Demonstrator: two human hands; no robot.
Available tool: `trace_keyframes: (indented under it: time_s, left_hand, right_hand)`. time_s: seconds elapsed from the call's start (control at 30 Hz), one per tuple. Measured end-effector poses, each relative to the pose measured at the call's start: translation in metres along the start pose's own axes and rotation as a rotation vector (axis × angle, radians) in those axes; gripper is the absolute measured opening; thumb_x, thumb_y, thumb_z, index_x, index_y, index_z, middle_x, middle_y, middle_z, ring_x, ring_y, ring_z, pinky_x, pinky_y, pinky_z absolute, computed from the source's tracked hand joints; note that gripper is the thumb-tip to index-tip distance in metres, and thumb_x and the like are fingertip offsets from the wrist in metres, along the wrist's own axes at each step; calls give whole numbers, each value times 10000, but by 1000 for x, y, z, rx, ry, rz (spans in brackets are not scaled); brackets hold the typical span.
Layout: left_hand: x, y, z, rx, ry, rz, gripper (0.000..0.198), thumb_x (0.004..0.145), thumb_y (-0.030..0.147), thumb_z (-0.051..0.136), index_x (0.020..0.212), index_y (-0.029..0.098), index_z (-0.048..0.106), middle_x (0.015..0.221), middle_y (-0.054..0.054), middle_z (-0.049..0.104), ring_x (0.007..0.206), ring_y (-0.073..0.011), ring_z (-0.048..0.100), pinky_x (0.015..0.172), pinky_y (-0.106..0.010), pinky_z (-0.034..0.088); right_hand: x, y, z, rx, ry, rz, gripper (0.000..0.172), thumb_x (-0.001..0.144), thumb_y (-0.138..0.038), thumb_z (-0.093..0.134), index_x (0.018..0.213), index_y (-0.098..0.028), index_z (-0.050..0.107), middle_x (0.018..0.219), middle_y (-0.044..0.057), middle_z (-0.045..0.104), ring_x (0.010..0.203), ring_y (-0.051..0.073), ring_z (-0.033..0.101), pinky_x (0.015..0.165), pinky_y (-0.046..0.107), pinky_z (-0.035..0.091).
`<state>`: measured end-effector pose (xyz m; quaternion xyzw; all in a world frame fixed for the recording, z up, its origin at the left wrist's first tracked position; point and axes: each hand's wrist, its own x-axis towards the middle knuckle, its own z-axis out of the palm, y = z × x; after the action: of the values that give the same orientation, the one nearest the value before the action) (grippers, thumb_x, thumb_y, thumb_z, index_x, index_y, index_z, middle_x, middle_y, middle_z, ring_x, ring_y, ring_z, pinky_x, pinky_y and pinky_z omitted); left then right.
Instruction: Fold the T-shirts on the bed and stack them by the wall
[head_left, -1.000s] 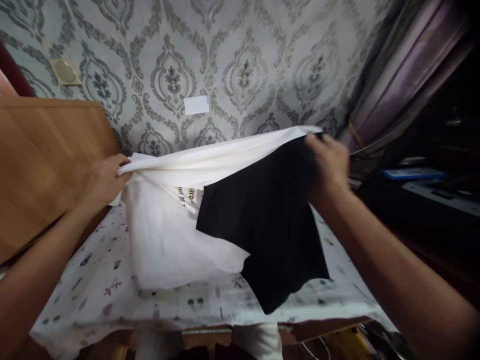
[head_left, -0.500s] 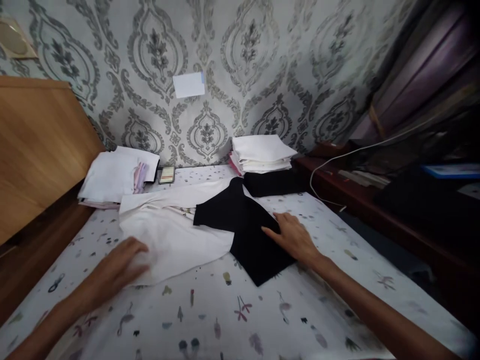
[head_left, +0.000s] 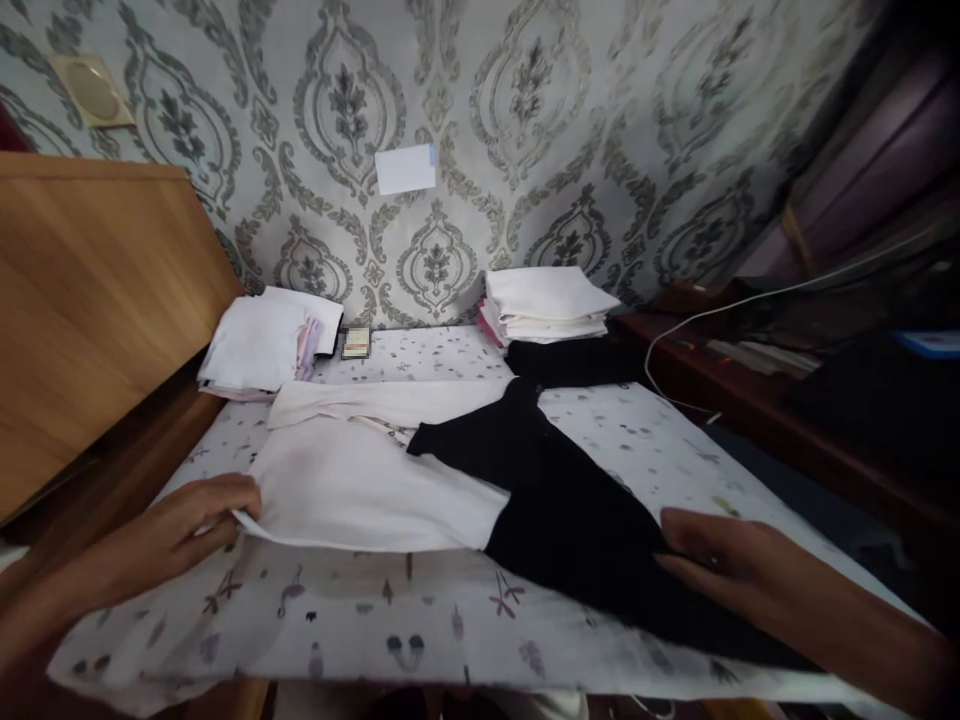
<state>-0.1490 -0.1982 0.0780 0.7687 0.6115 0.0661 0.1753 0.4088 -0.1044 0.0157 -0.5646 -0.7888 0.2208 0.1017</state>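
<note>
A black-and-white garment (head_left: 367, 480) lies spread across the printed bedsheet (head_left: 420, 625), its white part on the left and its black part on the right. At the left, my left hand (head_left: 206, 515) is closed in a pinch on the near corner of the white part, lifting it slightly. My right hand (head_left: 720, 555) grips the edge of the black part, with its fingers curled; the black cloth stretches beneath it toward the lower right. The exact kind of garment cannot be made out.
A stack of folded white clothes (head_left: 551, 300) sits by the wall, with a folded black cloth (head_left: 574, 362) before it. Another folded pile (head_left: 259, 340) and a small box (head_left: 356, 343) are at left. A wooden panel (head_left: 97, 310) flanks the left; a cable (head_left: 652, 350) hangs right.
My left hand has closed on the white corner. My right hand has moved right and nearer, drawing the black part out. The camera view has shifted left.
</note>
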Motion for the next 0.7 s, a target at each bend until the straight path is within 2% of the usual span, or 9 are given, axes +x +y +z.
trace_keyframes:
  time_s: [0.07, 0.1, 0.17, 0.23, 0.3, 0.4, 0.5, 0.6, 0.7]
  left_hand:
    - [3, 4, -13, -163, -219, -1, 311, 918, 461, 465, 991, 305, 724, 1009, -30, 749, 961, -241, 688, 841, -288, 542]
    - [10, 3, -14, -205, -251, -27, 337, 929, 487, 454, 1034, 301, 714, 1053, -30, 744, 1003, -242, 682, 867, -293, 535]
    - [31, -5, -7, -188, -175, -92, 392, 941, 516, 418, 1082, 267, 686, 1105, -47, 727, 1042, -247, 670, 909, -318, 521]
    - [60, -18, 7, -28, -24, -164, 409, 937, 483, 410, 1148, 229, 650, 1161, -81, 702, 1075, -265, 654, 943, -367, 510]
    - [89, -31, 21, 208, 97, -246, 401, 924, 373, 414, 1230, 206, 611, 1249, -121, 661, 1150, -296, 625, 965, -424, 502]
    - [121, -44, 34, 471, 138, -313, 401, 911, 206, 383, 1244, 177, 605, 1275, -164, 635, 1202, -325, 597, 945, -469, 509]
    - [135, -50, 36, 577, 123, -341, 407, 925, 119, 321, 1197, 153, 622, 1205, -187, 665, 1136, -325, 630, 880, -468, 525]
    - [139, -57, 31, 598, 118, -363, 416, 940, 107, 286, 1141, 159, 647, 1181, -190, 687, 1074, -318, 667, 831, -444, 524]
    - [144, -65, 12, 529, 196, -401, 347, 954, 227, 339, 1037, 184, 673, 1129, -165, 716, 1028, -322, 687, 780, -404, 517]
  right_hand:
    - [-8, -3, 5, -42, -28, -15, 288, 841, -533, 608, 677, -297, 587, 595, 45, 615, 505, 217, 570, 462, 350, 426]
    - [-5, -8, 9, -71, 15, -36, 214, 841, -506, 624, 750, -313, 634, 638, 51, 645, 528, 225, 593, 487, 360, 446]
    - [12, -21, 20, -124, 118, -124, 168, 842, -426, 638, 972, -334, 690, 815, 62, 711, 619, 233, 646, 560, 366, 487]
    - [36, -38, 33, -171, 137, -254, 359, 829, -316, 623, 1185, -319, 670, 1011, 67, 720, 737, 231, 687, 629, 352, 514]
    - [59, -53, 44, -226, 99, -358, 495, 800, -207, 590, 1284, -297, 645, 1098, 72, 709, 840, 235, 706, 677, 338, 525]
    - [83, -66, 54, -240, 51, -390, 446, 793, -126, 537, 1181, -263, 709, 1004, 72, 738, 800, 225, 711, 667, 322, 520]
    - [94, -71, 55, -119, 73, -364, 332, 839, -147, 485, 1014, -242, 751, 869, 58, 753, 726, 217, 708, 648, 321, 516]
    - [103, -72, 50, 162, 70, -292, 320, 869, -228, 460, 1019, -238, 743, 671, 9, 703, 586, 192, 668, 572, 305, 503]
    - [128, -78, 35, 563, 57, -164, 283, 857, -344, 515, 1021, -215, 707, 547, -27, 630, 435, 157, 581, 433, 260, 429]
